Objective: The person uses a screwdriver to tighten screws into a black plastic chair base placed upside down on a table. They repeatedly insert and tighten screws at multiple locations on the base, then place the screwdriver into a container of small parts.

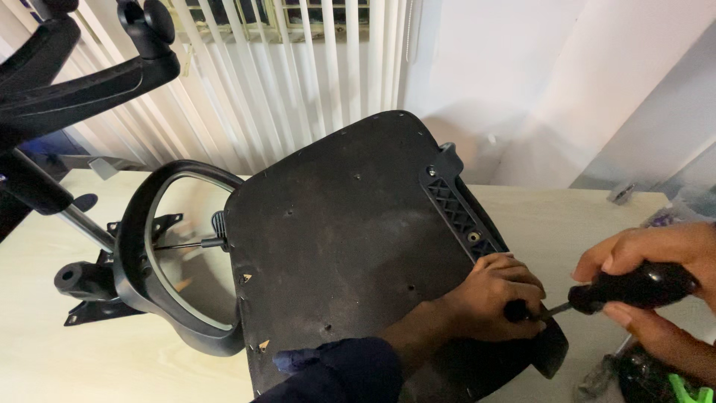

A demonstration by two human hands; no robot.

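Note:
An upturned black chair seat (350,239) lies on a pale table (67,358), its underside facing up. A black loop armrest (142,246) is attached at its left side. A ribbed black plastic bracket (455,213) runs along the seat's right edge. My left hand (492,298) rests on the seat's right front corner, its fingers pinched around the tip of a screwdriver. My right hand (656,295) grips the black screwdriver handle (634,287), with the shaft pointing left into my left hand's fingers.
A black chair base with a metal column (52,201) and caster arms (82,82) lies at the left. Another screwdriver (186,243) lies inside the armrest loop. Dark and green items (656,380) sit at the lower right. Vertical blinds (298,67) hang behind.

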